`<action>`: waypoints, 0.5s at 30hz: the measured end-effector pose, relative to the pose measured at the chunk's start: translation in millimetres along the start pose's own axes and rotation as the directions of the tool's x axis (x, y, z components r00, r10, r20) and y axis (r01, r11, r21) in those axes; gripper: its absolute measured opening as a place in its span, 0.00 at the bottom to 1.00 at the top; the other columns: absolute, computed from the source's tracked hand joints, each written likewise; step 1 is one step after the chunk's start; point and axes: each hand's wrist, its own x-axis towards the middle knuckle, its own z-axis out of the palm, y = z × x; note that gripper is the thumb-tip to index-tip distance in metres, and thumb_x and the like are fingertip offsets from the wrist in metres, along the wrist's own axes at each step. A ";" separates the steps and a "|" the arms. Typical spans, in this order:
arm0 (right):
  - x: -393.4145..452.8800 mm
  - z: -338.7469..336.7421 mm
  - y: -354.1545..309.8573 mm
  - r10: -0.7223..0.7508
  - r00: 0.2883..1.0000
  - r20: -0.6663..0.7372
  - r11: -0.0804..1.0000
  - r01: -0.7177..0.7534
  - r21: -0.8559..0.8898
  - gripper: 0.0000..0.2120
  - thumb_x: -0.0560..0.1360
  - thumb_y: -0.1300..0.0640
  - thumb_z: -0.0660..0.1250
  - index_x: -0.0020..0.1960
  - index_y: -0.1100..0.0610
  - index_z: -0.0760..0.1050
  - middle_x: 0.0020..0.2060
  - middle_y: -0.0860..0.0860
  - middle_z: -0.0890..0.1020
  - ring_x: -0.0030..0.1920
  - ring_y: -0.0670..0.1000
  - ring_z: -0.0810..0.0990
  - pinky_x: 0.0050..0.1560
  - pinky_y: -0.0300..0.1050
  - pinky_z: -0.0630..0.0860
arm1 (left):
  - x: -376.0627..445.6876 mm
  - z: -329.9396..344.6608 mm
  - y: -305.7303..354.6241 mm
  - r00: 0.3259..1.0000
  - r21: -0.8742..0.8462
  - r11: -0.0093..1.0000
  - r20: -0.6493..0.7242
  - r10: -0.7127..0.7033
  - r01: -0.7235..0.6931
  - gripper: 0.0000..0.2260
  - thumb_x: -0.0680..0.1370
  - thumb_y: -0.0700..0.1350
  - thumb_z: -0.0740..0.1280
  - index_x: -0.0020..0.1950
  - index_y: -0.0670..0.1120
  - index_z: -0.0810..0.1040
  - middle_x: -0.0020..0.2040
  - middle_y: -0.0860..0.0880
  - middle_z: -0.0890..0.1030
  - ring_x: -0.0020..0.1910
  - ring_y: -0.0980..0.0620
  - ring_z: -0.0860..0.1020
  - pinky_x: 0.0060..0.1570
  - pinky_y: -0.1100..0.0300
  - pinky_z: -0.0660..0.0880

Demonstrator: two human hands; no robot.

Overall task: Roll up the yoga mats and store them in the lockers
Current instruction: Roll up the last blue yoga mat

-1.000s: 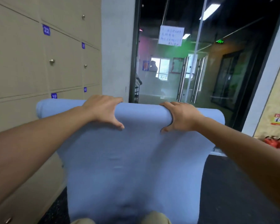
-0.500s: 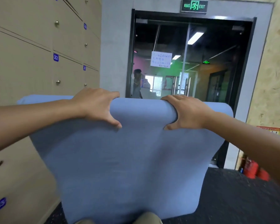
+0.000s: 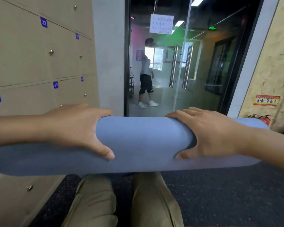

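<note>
While the wall of tan numbered lockers point(image 3: 31, 59) stood closed at your left, you held the rolled blue foam yoga mat point(image 3: 144, 141) level above your knees, your left hand point(image 3: 75, 128) and right hand point(image 3: 213, 133) wrapped round it, fingers point(image 3: 103, 112) curled over its top.

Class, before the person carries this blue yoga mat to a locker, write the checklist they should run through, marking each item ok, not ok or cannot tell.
1. Mat rolled up: ok, the blue yoga mat is a tube, no loose sheet hanging.
2. Left hand gripping the roll: ok, fingers over, thumb under.
3. Right hand gripping the roll: ok.
4. Roll level: ok, roughly horizontal above the knees.
5. Roll ends even: cannot tell, both ends are blurred or cut off.
6. A locker open to receive it: not ok, every visible door of the lockers is closed.
</note>
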 end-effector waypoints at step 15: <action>-64.8 118.2 -98.1 -0.238 0.950 0.203 0.952 0.186 0.245 0.44 0.68 0.26 0.68 0.76 0.40 0.55 0.64 0.41 0.71 0.63 0.47 0.71 0.61 0.43 0.68 | -74.5 149.9 8.6 0.930 -0.141 0.989 0.359 0.081 -0.032 0.31 0.54 0.77 0.72 0.49 0.64 0.72 0.45 0.61 0.81 0.45 0.64 0.77 0.47 0.58 0.77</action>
